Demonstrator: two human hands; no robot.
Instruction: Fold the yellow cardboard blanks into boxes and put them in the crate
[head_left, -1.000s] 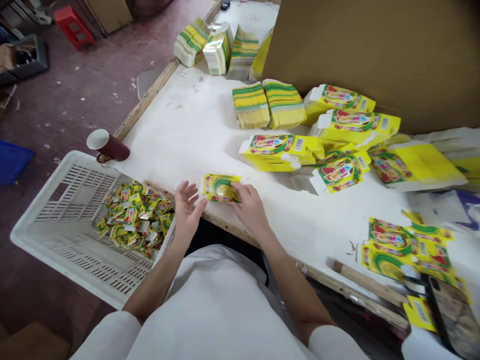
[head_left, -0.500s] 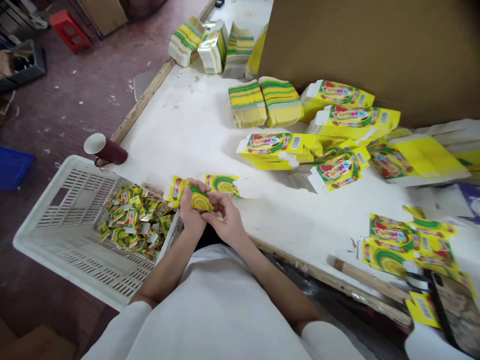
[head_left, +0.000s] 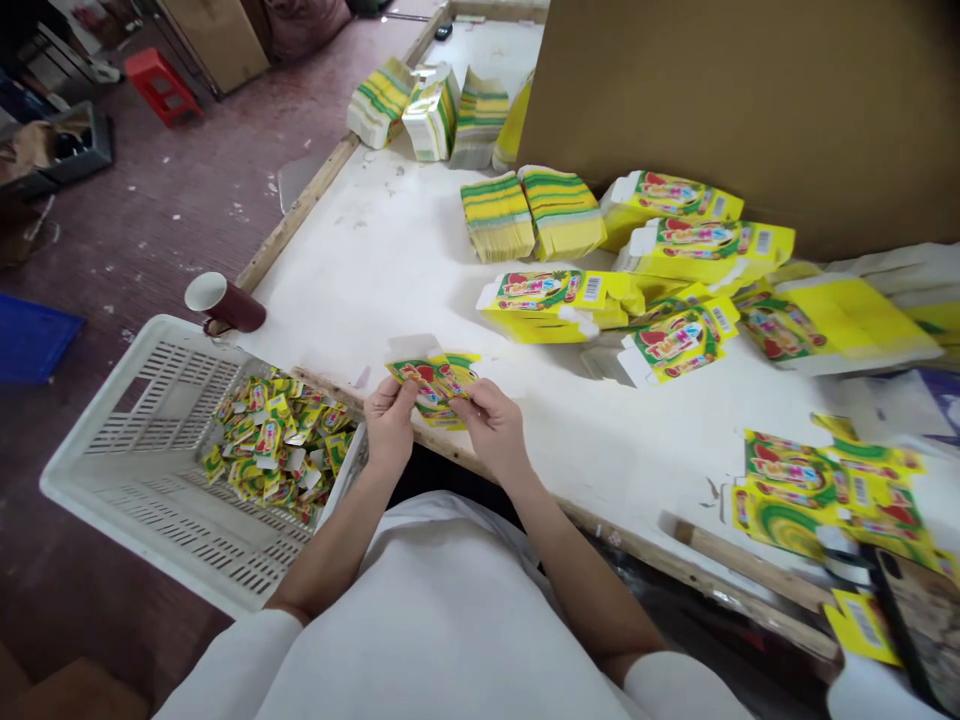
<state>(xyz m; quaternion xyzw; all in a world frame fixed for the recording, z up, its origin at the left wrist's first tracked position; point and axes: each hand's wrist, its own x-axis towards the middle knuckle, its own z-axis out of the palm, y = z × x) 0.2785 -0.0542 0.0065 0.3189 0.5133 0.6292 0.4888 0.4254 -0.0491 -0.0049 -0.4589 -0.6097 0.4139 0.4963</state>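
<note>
Between my two hands is a printed yellow, green and red carton (head_left: 426, 374), held just over the front edge of the table. My left hand (head_left: 390, 425) pinches its left end with thumb and fingers. At the right end, my right hand (head_left: 493, 425) grips it the same way. Part of the carton is hidden by my fingers, and I cannot tell whether it is flat or partly folded. To the left, a white plastic crate (head_left: 124, 480) contains a heap of small printed cartons (head_left: 281, 440).
Bundles of flat cartons (head_left: 495, 217) and stacked cartons (head_left: 532, 290) lie across the white table (head_left: 360, 250). A maroon mug (head_left: 238, 306) stands at its left edge. Loose flat cartons (head_left: 787, 480) and a phone (head_left: 919, 610) are at the right. A large cardboard box (head_left: 735, 100) rises behind.
My hands have moved apart, the right one shifting right. The carton, earlier held close between both hands with another lying behind it, is now stretched between them with its red printed face showing.
</note>
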